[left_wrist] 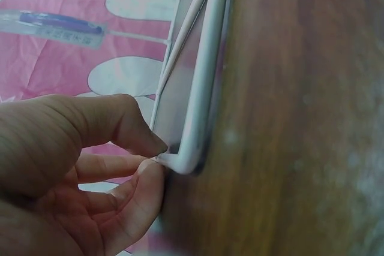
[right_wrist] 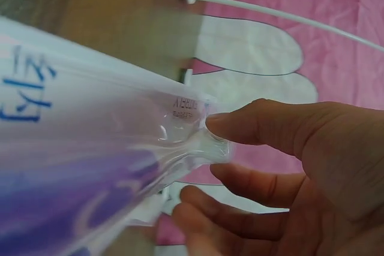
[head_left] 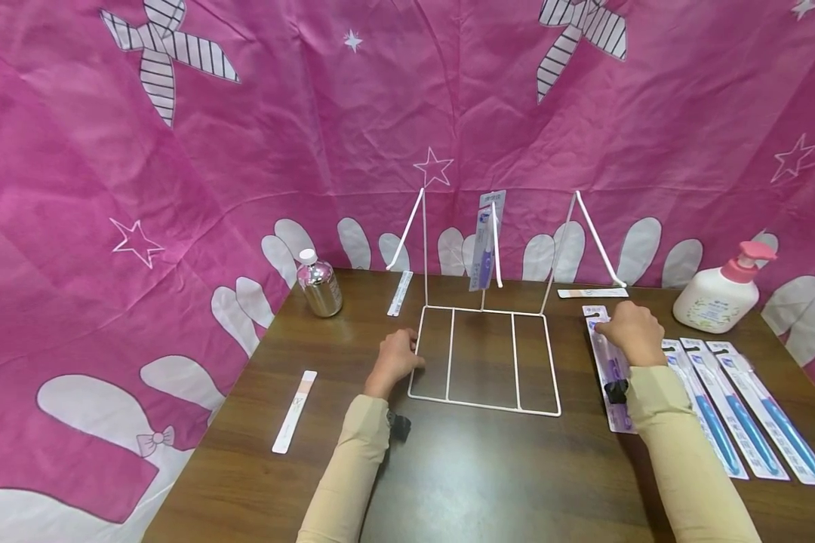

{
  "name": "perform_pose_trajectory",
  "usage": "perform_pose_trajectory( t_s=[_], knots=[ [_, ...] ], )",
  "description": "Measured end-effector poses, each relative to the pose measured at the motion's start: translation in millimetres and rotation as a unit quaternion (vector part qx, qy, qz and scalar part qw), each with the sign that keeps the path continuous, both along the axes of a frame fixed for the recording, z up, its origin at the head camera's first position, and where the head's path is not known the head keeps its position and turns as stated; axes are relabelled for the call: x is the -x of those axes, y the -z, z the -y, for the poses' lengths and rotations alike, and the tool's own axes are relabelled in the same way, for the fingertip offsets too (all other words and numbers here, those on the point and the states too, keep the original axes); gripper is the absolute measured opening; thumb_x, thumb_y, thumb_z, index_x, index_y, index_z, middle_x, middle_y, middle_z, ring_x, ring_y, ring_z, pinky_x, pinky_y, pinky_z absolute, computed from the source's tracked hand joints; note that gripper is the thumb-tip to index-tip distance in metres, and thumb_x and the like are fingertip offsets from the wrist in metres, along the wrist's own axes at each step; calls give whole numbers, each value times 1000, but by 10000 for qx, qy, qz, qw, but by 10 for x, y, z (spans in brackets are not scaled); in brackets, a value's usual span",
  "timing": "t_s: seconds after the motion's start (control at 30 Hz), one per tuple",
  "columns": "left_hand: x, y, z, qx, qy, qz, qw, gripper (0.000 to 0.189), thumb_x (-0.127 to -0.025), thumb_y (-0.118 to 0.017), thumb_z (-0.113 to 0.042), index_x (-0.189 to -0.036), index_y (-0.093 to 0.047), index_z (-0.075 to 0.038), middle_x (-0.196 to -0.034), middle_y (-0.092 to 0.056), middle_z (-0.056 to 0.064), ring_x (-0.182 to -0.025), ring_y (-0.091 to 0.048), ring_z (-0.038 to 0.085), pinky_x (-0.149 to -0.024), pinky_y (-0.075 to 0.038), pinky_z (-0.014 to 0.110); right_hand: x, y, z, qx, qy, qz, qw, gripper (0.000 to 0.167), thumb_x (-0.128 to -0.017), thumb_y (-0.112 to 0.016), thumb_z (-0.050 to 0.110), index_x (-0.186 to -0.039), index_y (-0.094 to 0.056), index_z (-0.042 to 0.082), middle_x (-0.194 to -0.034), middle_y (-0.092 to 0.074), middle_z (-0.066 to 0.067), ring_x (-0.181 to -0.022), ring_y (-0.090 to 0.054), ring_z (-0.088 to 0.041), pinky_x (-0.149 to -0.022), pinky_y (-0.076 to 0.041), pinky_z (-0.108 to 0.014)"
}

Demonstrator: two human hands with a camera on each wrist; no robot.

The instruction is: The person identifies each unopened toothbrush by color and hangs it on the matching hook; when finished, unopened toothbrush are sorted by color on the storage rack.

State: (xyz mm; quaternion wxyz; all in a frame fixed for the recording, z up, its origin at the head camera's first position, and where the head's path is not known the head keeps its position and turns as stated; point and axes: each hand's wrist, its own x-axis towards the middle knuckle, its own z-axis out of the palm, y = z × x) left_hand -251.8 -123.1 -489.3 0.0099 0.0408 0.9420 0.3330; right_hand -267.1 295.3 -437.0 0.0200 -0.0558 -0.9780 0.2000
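Note:
A white wire rack (head_left: 482, 406) with three slanting prongs stands on the table. My left hand (head_left: 395, 358) is at the left side of its base, thumb and fingertips pinching the wire by a corner in the left wrist view. To the right of the rack, my right hand (head_left: 632, 332) pinches the top end of a packaged purple toothbrush (right_wrist: 108, 148) between thumb and fingers. The pack's lower end points toward me. Another packaged purple toothbrush (head_left: 482, 241) hangs on the middle prong.
Three packaged blue toothbrushes (head_left: 733, 407) lie at the right, partly behind my right sleeve. A pump bottle (head_left: 713, 302) stands at the back right, a silver bottle (head_left: 321, 288) at the back left. Paper strips lie at the left (head_left: 295, 412), behind the rack and beside the right prong.

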Motion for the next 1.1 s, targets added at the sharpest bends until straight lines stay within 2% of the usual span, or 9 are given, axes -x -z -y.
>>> perform_pose_trajectory(
  t_s=[0.13, 0.3, 0.43, 0.73, 0.87, 1.1],
  knots=[
    [-5, 0, 10, 10, 7, -1, 10000, 46, -67, -85, -6, -109, -69, 2, -82, -63, 5, -76, -57, 26, -72, -49, 41, -53, -85, 25, 90, -6, -224, 9997, 35, -80, -73, 28, -64, -56, 2, -88, -58, -43, -85, -58, -62, -61, -45, -62],
    [-2, -1, 28, -6, -46, -42, 10000, 46, -66, -86, -6, -109, -69, 0, -81, -62, 3, -76, -58, 26, -72, -49, 41, -102, -175, 63, 222, -152, -615, 9977, 34, -79, -75, 26, -58, -57, 7, -70, -60, -25, -75, -60, -55, -59, -45, -59],
    [4, 1, 30, 13, -29, -81, 10000, 46, -65, -86, -6, -108, -69, 0, -81, -63, 3, -75, -58, 26, -72, -49, 42, -174, -236, 80, 297, -239, -978, 9945, 30, -79, -77, 23, -60, -61, 6, -65, -60, -16, -70, -59, -48, -61, -44, -57],
    [-2, 29, 9, 12, -41, 39, 10000, 43, -68, -86, -6, -107, -69, 0, -82, -63, 4, -76, -57, 26, -73, -48, 41, -404, -422, 148, 417, -324, -1610, 9855, 18, -77, -73, 16, -68, -63, 5, -63, -59, -10, -68, -56, -39, -61, -38, -48],
    [-15, 24, 6, -36, -61, 49, 10000, 42, -69, -86, -6, -106, -68, 0, -82, -63, 4, -76, -57, 26, -72, -48, 41, -520, -545, 200, 528, -340, -1828, 9811, 18, -80, -76, 15, -77, -64, 2, -70, -65, -15, -67, -56, -36, -60, -38, -45],
    [-6, -2, 12, -29, -33, 10, 10000, 44, -68, -85, -5, -108, -68, 1, -84, -64, 5, -76, -58, 27, -73, -49, 43, -718, -788, 286, 698, -272, -1880, 9793, 22, -84, -76, 19, -86, -64, 0, -82, -69, -22, -74, -60, -38, -64, -39, -45]
  ],
)
